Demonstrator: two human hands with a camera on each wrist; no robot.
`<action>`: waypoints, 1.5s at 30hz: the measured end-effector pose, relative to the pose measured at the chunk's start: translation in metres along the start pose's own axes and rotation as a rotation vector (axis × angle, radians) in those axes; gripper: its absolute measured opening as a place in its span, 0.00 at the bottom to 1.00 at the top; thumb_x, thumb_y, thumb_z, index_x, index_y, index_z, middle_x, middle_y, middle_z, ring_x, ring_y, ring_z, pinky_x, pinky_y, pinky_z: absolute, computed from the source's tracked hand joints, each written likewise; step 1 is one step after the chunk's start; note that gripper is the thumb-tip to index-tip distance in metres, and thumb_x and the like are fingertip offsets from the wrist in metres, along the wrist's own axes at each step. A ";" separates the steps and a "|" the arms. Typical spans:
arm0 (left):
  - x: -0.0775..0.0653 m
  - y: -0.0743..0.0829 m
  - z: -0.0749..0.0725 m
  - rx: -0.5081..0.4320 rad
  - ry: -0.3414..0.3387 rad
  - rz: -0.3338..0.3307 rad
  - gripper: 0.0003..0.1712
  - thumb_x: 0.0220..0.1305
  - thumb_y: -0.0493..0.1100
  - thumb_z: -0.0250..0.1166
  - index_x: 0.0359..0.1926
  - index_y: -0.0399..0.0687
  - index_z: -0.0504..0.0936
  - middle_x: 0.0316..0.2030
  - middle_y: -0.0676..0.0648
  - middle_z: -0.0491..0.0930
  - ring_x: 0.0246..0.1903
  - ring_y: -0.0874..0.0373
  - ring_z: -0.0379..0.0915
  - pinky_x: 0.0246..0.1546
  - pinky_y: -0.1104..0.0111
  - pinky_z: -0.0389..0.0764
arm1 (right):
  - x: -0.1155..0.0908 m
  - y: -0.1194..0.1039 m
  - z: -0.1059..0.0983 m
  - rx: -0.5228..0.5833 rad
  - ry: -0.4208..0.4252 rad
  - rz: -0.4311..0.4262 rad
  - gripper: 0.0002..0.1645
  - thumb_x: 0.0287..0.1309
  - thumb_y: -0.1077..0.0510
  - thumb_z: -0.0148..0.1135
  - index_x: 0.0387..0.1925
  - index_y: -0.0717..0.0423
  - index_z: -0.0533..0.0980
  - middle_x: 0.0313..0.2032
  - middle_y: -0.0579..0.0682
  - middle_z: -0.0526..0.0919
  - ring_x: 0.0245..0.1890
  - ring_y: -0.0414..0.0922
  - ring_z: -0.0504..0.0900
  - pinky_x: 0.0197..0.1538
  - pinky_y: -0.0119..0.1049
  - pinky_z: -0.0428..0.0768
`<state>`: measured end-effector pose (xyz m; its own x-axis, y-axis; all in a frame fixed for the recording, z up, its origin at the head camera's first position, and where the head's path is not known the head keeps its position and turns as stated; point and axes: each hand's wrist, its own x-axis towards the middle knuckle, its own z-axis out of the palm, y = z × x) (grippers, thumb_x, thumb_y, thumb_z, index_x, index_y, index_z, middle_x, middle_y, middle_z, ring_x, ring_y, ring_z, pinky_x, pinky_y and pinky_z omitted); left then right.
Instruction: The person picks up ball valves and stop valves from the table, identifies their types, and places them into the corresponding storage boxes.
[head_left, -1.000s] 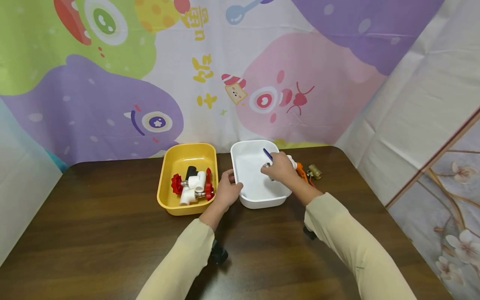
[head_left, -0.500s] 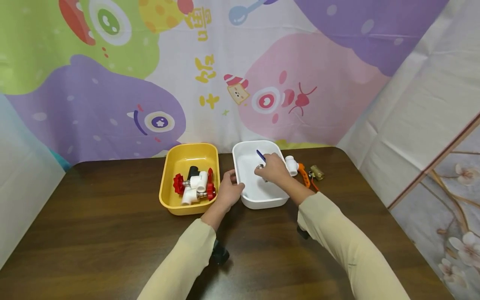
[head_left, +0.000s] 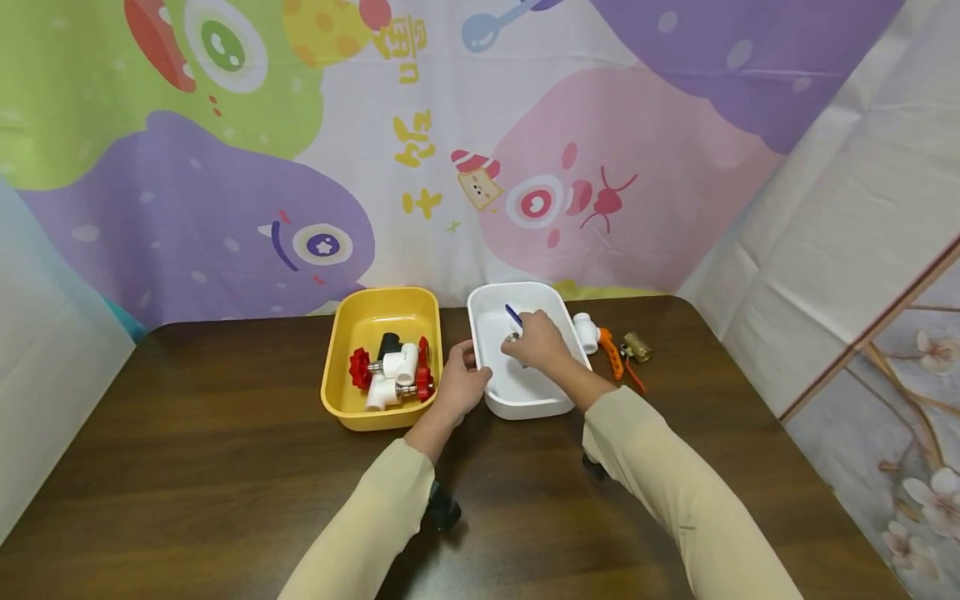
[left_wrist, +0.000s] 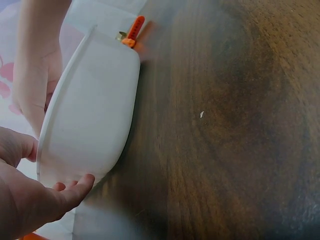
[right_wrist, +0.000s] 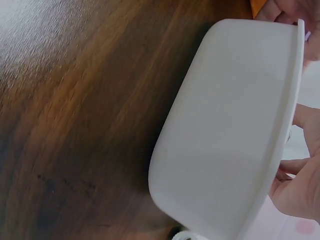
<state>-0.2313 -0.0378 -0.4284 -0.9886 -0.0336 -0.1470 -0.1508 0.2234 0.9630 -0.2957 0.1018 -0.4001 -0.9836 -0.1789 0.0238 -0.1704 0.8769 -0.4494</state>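
The blue-handled valve (head_left: 513, 315) is inside the white tray (head_left: 529, 410), around its middle, the lever pointing toward the tray's far left; whether it touches the tray's floor cannot be told. Nearest, the left hand (head_left: 461, 385) grips the tray's near left side, thumb at the rim, fingers against the outer wall; that hold should be firm enough to prevent sliding, yet light enough not to tip the tray. Farther in, over the tray's floor, the right hand (head_left: 538, 342) pinches the valve, its fingertips partly hidden; bearing on the metal body rather than the lever would probably give the best control, and a soft touch on the floor would avoid a knock. To the tray's left is the yellow tray (head_left: 390, 307) with red-handled valves (head_left: 360, 368); just right of the white tray lies the orange-handled valve (head_left: 587, 332), the brass valve (head_left: 637, 347) farther right, so the right sleeve (head_left: 637, 425) should clear both.
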 end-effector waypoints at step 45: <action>-0.003 0.000 0.000 -0.030 0.034 0.040 0.32 0.60 0.32 0.55 0.65 0.35 0.58 0.53 0.33 0.71 0.51 0.42 0.73 0.48 0.56 0.80 | 0.010 -0.012 0.034 0.008 0.001 -0.016 0.20 0.43 0.54 0.65 0.36 0.65 0.76 0.34 0.57 0.76 0.32 0.49 0.73 0.34 0.40 0.73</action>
<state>-0.2281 -0.0376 -0.4274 -0.9932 -0.0585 -0.1006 -0.1102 0.1956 0.9745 -0.3013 0.0739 -0.4251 -0.9808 -0.1924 0.0322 -0.1857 0.8704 -0.4560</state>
